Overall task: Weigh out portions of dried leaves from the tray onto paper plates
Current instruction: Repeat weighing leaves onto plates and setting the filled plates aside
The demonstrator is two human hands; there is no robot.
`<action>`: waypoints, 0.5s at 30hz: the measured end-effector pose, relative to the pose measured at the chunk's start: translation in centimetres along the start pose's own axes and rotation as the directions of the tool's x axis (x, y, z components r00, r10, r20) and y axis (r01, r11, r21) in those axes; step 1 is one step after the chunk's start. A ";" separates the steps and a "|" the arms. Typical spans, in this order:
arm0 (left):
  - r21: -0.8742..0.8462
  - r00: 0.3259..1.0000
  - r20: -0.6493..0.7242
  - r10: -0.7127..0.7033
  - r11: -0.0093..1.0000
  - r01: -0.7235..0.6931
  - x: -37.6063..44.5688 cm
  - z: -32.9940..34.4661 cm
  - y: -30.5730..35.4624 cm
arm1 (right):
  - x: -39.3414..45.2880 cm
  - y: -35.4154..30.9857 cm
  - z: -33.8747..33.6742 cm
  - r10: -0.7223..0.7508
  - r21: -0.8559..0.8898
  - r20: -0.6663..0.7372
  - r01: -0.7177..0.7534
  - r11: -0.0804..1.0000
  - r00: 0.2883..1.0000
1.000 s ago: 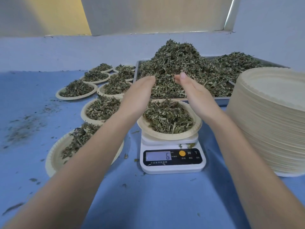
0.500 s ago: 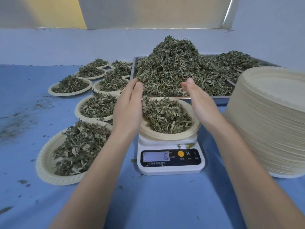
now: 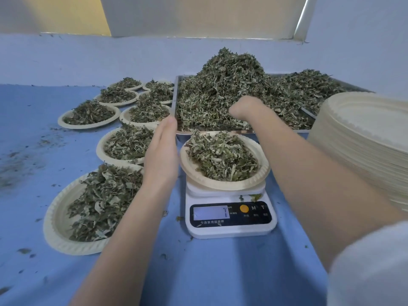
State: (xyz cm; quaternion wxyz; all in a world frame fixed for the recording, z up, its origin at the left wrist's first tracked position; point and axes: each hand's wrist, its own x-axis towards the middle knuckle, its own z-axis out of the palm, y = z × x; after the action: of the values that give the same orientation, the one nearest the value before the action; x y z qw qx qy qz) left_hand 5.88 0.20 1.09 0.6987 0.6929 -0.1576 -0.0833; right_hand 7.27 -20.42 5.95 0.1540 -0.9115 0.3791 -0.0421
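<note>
desk: blue cover, scattered leaf crumbs at left;
wall: pale blue, behind desk;
window: above wall

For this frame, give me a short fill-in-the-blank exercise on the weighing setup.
1. The round paper plate of dried leaves sits on the white digital ___.
2. The right hand reaches into the leaf pile in the metal ___.
3. The left hand, fingers straight, is beside the plate's ___ edge.
4. The tall stack of empty paper plates stands at the far ___.

Missing: scale; tray; left; right
</note>
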 end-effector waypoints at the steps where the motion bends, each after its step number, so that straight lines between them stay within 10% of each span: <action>1: -0.007 1.000 -0.002 -0.007 1.000 0.007 0.1 0.0 -0.1 | 1.1 0.2 0.7 0.029 -0.091 0.096 -0.020 0.996 0.995; 9: -0.037 1.000 0.016 -0.023 0.999 0.024 0.4 -0.2 -0.3 | 2.2 1.7 1.7 0.148 -0.147 0.456 -0.090 0.985 0.878; 15: 0.118 0.993 0.112 -0.038 0.993 0.024 0.1 0.3 -0.9 | 0.3 1.2 2.1 0.020 -0.082 -0.014 -0.021 0.996 1.000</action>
State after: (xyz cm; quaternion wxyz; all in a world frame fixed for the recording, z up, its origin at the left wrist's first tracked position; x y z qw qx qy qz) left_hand 5.91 -0.13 0.23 0.6455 0.7289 -0.1912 -0.1244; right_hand 7.04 -20.94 3.57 0.1142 -0.9129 0.3906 -0.0309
